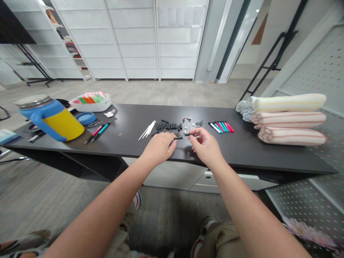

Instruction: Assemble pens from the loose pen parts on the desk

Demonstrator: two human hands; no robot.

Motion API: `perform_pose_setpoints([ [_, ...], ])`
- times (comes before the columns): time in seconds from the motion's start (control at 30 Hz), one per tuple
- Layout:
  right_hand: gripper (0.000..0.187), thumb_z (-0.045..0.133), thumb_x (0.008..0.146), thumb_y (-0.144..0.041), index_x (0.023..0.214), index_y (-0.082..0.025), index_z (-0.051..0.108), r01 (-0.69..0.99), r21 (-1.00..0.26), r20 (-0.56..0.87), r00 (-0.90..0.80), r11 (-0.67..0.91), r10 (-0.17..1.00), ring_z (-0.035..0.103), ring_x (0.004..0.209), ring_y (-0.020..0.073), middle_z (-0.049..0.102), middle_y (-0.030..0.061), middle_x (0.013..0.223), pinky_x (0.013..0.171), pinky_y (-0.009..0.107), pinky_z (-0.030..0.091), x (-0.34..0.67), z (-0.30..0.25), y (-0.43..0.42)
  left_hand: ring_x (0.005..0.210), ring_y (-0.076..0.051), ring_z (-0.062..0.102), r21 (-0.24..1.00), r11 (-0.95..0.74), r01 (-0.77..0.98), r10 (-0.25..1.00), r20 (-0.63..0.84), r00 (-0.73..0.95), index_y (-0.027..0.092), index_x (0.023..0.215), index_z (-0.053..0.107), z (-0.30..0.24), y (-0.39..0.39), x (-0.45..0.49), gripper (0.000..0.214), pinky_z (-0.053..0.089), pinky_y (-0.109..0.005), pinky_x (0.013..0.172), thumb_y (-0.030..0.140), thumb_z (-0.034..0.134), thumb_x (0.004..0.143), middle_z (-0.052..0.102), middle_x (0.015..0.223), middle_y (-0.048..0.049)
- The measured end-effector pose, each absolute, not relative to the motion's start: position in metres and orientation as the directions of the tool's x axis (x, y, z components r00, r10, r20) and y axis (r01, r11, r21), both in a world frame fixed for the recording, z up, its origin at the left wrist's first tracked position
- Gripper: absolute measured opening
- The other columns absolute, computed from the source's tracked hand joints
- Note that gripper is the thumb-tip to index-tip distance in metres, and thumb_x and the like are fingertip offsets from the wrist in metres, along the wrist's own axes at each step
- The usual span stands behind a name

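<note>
Presently, the dark desk [242, 152] spans the scene. At its near middle, the left hand [160, 144], nearly closed, pinches a black pen piece [178, 138]; the right hand [206, 144], likewise closed, pinches a black tube [189, 134] just to its right. Small silvery parts [198, 124] lie beyond.

Rolled towels [291, 120], blue-and-yellow mug [63, 123]

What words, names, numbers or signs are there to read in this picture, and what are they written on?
None that I can read.
Blue-and-yellow mug: no lettering I can make out.
Light blue pack at the left edge: too blurred.
Coloured barrels: too small.
Black pieces in the left hand and right hand: too small.
</note>
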State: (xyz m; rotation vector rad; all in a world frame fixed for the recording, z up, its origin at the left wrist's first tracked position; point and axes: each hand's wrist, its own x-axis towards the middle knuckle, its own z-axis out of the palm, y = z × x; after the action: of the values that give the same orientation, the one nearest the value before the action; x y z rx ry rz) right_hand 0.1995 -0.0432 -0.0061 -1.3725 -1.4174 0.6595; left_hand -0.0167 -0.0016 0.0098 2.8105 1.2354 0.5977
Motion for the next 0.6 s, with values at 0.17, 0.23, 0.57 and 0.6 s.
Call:
perform_pose_setpoints([
  [0.17,0.024,0.066,0.092,-0.039,0.110,-0.023,0.066,0.356,-0.917,0.255,0.183,0.177,0.949,0.061,0.057,0.0135,0.069,0.0013,0.091,0.054,0.028,0.048,0.1990,-0.0047,-0.0437,0.094,-0.025,0.066,0.175,-0.691,0.702,0.710,0.347,0.613,0.019,0.107,0.068,0.0110,-0.0012,-0.0170,0.024,0.049,-0.039,0.083,0.033,0.048,0.107,0.073,0.100,-0.0081],
  [0.23,0.023,0.066,0.091,-0.039,0.109,-0.024,0.065,0.352,-0.920,0.248,0.182,0.172,0.952,0.061,0.056,0.0134,0.068,0.0007,0.090,0.053,0.028,0.047,0.1991,-0.0048,-0.0436,0.093,-0.025,0.066,0.181,-0.690,0.701,0.712,0.348,0.610,0.019,0.107,0.068,0.0110,-0.0014,-0.0170,0.024,0.049,-0.039,0.083,0.033,0.048,0.107,0.072,0.099,-0.0082],
  [0.57,0.023,0.065,0.089,-0.039,0.106,-0.023,0.067,0.411,-0.899,0.229,0.153,0.149,0.961,0.059,0.060,0.0152,0.068,0.0009,0.086,0.057,0.029,0.046,0.1959,0.0011,-0.0452,0.092,-0.025,0.066,0.200,-0.704,0.681,0.698,0.366,0.615,0.019,0.107,0.067,0.0093,-0.0009,-0.0175,0.023,0.049,-0.038,0.083,0.032,0.049,0.107,0.072,0.099,-0.0081],
  [0.6,0.023,0.065,0.089,-0.039,0.106,-0.023,0.067,0.416,-0.897,0.228,0.146,0.149,0.963,0.059,0.060,0.0153,0.068,0.0007,0.085,0.058,0.029,0.046,0.1957,0.0014,-0.0454,0.092,-0.025,0.066,0.200,-0.709,0.676,0.694,0.369,0.618,0.019,0.107,0.067,0.0087,-0.0005,-0.0176,0.023,0.049,-0.038,0.083,0.032,0.049,0.107,0.072,0.099,-0.0082],
])
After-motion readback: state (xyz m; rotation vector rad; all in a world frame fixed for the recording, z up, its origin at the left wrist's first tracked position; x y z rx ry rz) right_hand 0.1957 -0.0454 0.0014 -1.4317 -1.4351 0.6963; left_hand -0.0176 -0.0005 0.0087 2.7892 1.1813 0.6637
